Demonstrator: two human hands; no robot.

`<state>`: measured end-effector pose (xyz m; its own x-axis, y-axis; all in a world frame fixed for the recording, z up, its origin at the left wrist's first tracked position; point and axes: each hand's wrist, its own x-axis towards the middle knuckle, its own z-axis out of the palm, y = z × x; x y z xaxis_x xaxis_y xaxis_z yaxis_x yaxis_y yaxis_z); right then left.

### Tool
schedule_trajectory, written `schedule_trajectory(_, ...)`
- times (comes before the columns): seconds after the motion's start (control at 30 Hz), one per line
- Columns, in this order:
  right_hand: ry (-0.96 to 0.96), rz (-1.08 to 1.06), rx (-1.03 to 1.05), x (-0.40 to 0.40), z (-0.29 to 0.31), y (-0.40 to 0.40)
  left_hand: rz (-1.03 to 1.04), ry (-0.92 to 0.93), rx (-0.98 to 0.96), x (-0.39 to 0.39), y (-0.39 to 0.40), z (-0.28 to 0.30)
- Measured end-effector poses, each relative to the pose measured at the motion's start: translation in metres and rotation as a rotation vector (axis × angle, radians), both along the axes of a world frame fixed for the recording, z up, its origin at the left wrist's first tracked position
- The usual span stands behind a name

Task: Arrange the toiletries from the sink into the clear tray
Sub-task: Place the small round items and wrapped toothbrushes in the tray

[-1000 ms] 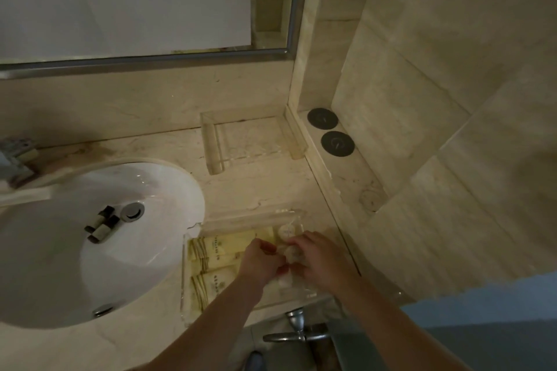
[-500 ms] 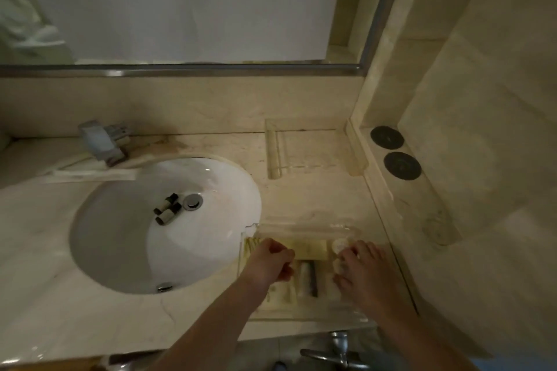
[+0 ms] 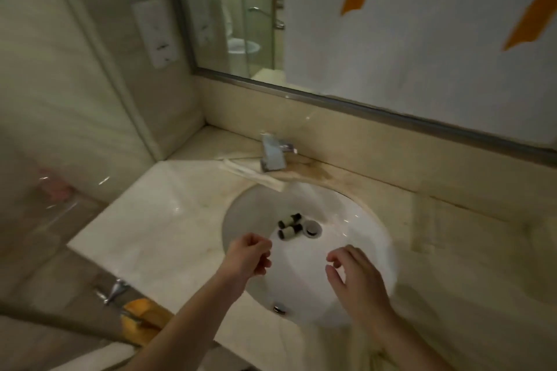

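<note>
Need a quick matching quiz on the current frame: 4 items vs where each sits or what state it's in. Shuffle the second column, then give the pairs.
Items:
1. two small bottles
2. faucet
3. left hand
4. right hand

Places or states:
A. fingers spread and relaxed, over the right of the sink
B. lying in the basin beside the drain
C. fingers loosely curled, holding nothing, at the basin's left edge
D. standing on the counter behind the basin

Pairs: 1-B, 2-D, 3-C, 4-A

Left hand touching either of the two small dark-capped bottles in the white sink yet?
Apart. The head view shows bare white basin between the left hand and the two small dark-capped bottles lying beside the drain.
</note>
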<state>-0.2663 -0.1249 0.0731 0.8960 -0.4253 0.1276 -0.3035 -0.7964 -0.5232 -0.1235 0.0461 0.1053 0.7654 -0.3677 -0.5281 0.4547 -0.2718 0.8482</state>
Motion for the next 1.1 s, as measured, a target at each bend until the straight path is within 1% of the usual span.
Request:
schedule_trajectory(0.1, 0.034, 0.085, 0.08, 0.065, -0.001, 0.033, 0.117, -0.007, 0.033, 0.04, 0.041, -0.008)
schedule_trajectory(0.2, 0.082, 0.112, 0.147, 0.121, -0.006, 0.059, 0.19, 0.007, 0.076, 0.079, 0.068, -0.021)
schedule_trajectory(0.27, 0.082, 0.087, 0.178, 0.157, -0.011, 0.069, 0.209, 0.019, 0.109, 0.106, 0.078, -0.031)
schedule_trajectory(0.33, 0.069, 0.012, 0.229, 0.192, -0.02, 0.07, 0.182, 0.003, 0.149, 0.137, 0.082, -0.04)
schedule_trajectory(0.4, 0.051, -0.182, 0.355, 0.225, -0.022, 0.066, 0.159, -0.036, 0.195, 0.172, 0.081, -0.048)
schedule_trajectory(0.5, -0.015, -0.676, 0.699, 0.266, -0.036, 0.046, 0.166, -0.09, 0.235, 0.23, 0.071, -0.06)
schedule_trajectory(0.57, -0.051, -0.963, 0.856, 0.285, -0.052, 0.029, 0.171, -0.137, 0.26, 0.267, 0.058, -0.069)
schedule_trajectory(0.6, -0.053, -1.043, 0.894, 0.291, -0.059, 0.022, 0.176, -0.166, 0.27, 0.284, 0.05, -0.073)
schedule_trajectory(0.63, -0.051, -1.073, 0.927, 0.297, -0.066, 0.017, 0.182, -0.196, 0.284, 0.3, 0.041, -0.076)
schedule_trajectory(0.7, -0.068, -1.054, 1.049, 0.306, -0.072, 0.014, 0.2, -0.259, 0.31, 0.324, 0.022, -0.081)
schedule_trajectory(0.8, -0.092, -0.988, 1.224, 0.317, -0.083, 0.008, 0.213, -0.295, 0.321, 0.35, -0.005, -0.088)
schedule_trajectory(0.9, -0.123, -0.941, 1.246, 0.322, -0.089, 0.011, 0.127, -0.319, 0.378, 0.364, -0.026, -0.091)
schedule_trajectory(1.0, -0.153, -0.901, 1.327, 0.324, -0.089, 0.013, -0.002, -0.362, 0.533, 0.37, -0.038, -0.09)
schedule_trajectory(1.1, -0.173, -0.883, 1.394, 0.322, -0.083, 0.013, -0.042, -0.347, 0.627, 0.375, -0.042, -0.092)
